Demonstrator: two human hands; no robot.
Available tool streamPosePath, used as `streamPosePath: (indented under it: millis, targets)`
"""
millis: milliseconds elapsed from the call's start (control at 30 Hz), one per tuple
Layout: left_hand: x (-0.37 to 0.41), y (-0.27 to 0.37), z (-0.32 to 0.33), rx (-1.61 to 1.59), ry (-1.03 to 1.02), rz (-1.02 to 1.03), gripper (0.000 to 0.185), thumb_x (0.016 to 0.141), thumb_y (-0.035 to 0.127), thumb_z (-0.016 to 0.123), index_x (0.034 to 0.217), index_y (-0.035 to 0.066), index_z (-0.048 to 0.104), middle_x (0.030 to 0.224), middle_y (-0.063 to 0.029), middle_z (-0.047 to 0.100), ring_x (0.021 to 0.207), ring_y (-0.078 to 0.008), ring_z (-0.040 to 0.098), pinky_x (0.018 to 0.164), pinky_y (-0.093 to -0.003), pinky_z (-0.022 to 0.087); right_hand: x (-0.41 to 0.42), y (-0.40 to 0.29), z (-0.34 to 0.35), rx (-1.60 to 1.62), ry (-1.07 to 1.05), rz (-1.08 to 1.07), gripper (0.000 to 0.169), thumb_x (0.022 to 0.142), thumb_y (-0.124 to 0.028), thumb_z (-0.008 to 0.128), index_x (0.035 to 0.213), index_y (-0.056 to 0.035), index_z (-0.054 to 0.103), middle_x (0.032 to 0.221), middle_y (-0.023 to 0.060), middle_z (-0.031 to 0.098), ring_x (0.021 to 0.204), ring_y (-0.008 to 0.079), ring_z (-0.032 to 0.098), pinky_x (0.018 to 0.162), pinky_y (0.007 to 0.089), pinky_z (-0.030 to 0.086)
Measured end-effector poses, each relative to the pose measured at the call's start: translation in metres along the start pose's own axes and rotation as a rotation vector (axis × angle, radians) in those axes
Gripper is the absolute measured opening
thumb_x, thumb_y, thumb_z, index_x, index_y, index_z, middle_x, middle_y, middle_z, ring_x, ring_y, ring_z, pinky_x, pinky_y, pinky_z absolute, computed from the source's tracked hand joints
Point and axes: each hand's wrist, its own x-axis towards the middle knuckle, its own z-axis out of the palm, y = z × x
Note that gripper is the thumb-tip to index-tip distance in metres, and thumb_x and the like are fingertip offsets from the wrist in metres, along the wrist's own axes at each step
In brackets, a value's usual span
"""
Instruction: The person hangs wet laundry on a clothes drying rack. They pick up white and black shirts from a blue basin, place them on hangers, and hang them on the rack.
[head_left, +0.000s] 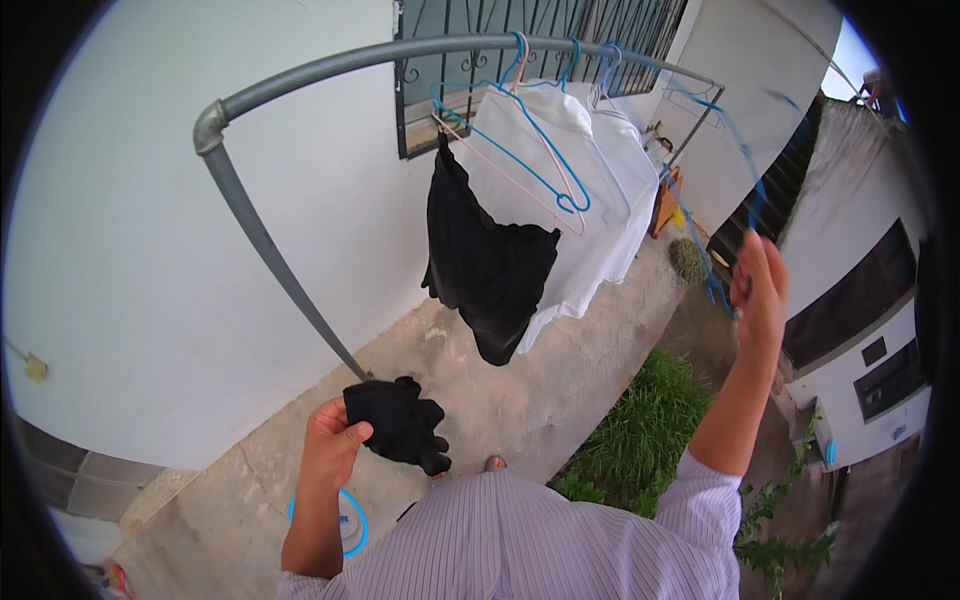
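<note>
My left hand (330, 442) pinches a small, bunched black cloth garment (394, 424) by its edge, low in front of me. Raised at the right, my right hand (759, 292) grips a blue hanger (757, 202), which is blurred by motion. Between my hands and farther off, a black garment (487, 277) hangs by two corners from a pink hanger (469, 139) on the rail. A blue hanger (566, 169) overlaps the pink one, with no garment seen on it. Behind them hang white shirts (600, 255), partly covered by the black garment.
A grey pipe rail (300, 71) with a slanting post (262, 232) runs along a white wall (135, 187) and a barred window (487, 67). A blue-rimmed basin (356, 521) sits on the concrete floor below my left forearm. Green plants (645, 427) grow at the right.
</note>
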Motion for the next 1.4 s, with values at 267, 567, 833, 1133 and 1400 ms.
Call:
streamPosePath:
  millis: [267,567,833,1133,1400]
  targets:
    - [0.046,0.017,0.027,0.260,-0.108,0.012,0.036,0.095,0.010,0.069,0.126,-0.008,0.063,0.114,-0.0081,0.070,0.105,-0.0158,0.065,0.095,-0.0304,0.050,-0.105,0.035,-0.020,0.053,0.069,-0.341,0.044,0.105,-0.040,0.055,0.124,-0.0003,0.055,0.068,-0.0044,0.042,0.048,0.0029,0.035,0.041,0.0235,0.026]
    - [0.079,0.052,0.070,0.514,-0.325,0.086,0.043,0.096,0.023,0.071,0.129,-0.003,0.061,0.117,-0.0081,0.069,0.106,-0.0151,0.065,0.095,-0.0301,0.051,-0.132,0.053,-0.029,-0.188,-0.255,-0.277,0.038,0.107,-0.031,0.053,0.123,0.0038,0.059,0.065,-0.0051,0.047,0.052,0.0018,0.038,0.047,0.0220,0.026]
    - [0.083,0.048,0.073,0.539,-0.363,0.025,0.037,0.095,0.021,0.073,0.121,-0.004,0.066,0.109,-0.0085,0.072,0.099,-0.0153,0.068,0.092,-0.0308,0.053,-0.114,0.064,0.006,0.273,-0.530,0.185,0.032,0.108,-0.027,0.051,0.118,0.0010,0.061,0.049,-0.0058,0.037,0.038,0.0041,0.030,0.039,0.0249,0.022]
    - [0.076,0.052,0.079,0.494,-0.436,0.017,0.032,0.095,0.012,0.071,0.122,-0.005,0.067,0.110,-0.0102,0.073,0.099,-0.0157,0.069,0.089,-0.0289,0.055,-0.093,0.062,0.007,0.334,-0.674,0.365,0.033,0.108,-0.029,0.052,0.119,-0.0001,0.062,0.051,-0.0062,0.035,0.039,0.0038,0.028,0.039,0.0251,0.021]
    - [0.078,0.052,0.089,0.756,-0.608,-0.037,0.027,0.092,0.009,0.074,0.117,0.000,0.072,0.104,-0.0042,0.074,0.090,-0.0093,0.066,0.080,-0.0249,0.054,-0.086,0.046,0.023,0.260,-0.766,0.390,0.033,0.108,-0.027,0.051,0.121,0.0005,0.063,0.052,-0.0062,0.036,0.040,0.0040,0.028,0.039,0.0245,0.024]
